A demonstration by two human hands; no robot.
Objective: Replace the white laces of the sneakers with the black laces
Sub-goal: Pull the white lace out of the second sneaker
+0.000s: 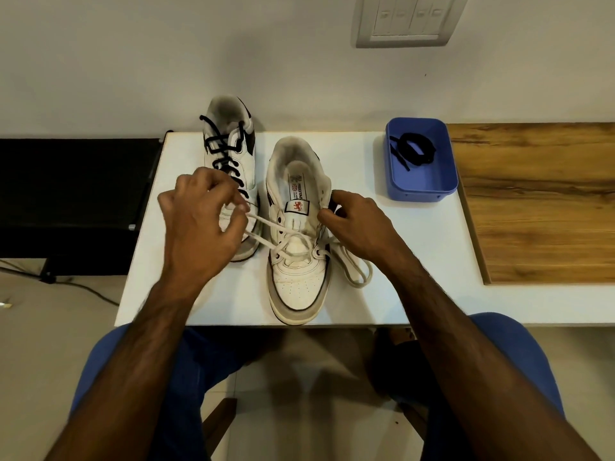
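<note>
Two white sneakers stand on a white table (233,301). The left sneaker (238,134) carries a black lace. The right sneaker (298,261) holds a white lace (266,224) threaded through its lower eyelets only. My left hand (199,221) pinches the left end of that lace and holds it taut, out to the left. My right hand (356,217) grips the sneaker's right collar edge near the top eyelets. A loose loop of white lace lies on the table right of the shoe. A coiled black lace (416,149) lies in a blue tray (422,191).
The blue tray sits at the table's back right, next to a wooden board (539,201). A black surface (73,194) adjoins the table on the left. A wall with a switch panel (406,21) rises behind. My knees are below the front edge.
</note>
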